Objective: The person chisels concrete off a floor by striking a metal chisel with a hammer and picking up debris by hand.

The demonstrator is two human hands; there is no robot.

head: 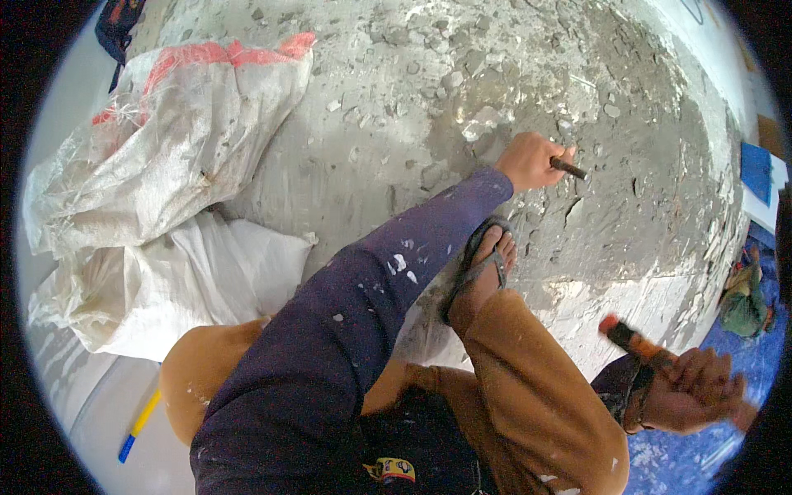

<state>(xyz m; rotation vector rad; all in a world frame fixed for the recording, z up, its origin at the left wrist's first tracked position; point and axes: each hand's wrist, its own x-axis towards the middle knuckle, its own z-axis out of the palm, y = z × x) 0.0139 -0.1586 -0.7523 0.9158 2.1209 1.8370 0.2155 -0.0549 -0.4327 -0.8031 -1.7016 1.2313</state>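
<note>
My left hand (531, 162) grips a short dark metal rod (568, 168), which looks like a cold chisel. Its blunt end points up and to the right; the other end is hidden below the fist. Rough, chipped grey concrete (619, 210) lies under that hand, strewn with loose flakes. At the lower right, my right hand (693, 393) is closed around an orange and black handle (646, 349), likely a hammer's. That hand is blurred and raised near my bent knee, and the tool's head cannot be made out.
My sandalled foot (489, 260) rests on the concrete just below the chisel. To the left lie a white woven sack with a red band (204, 124) and a second white sack (247, 266). A yellow and blue stick (141, 421) lies lower left. Blue sheeting (693, 458) covers the right side.
</note>
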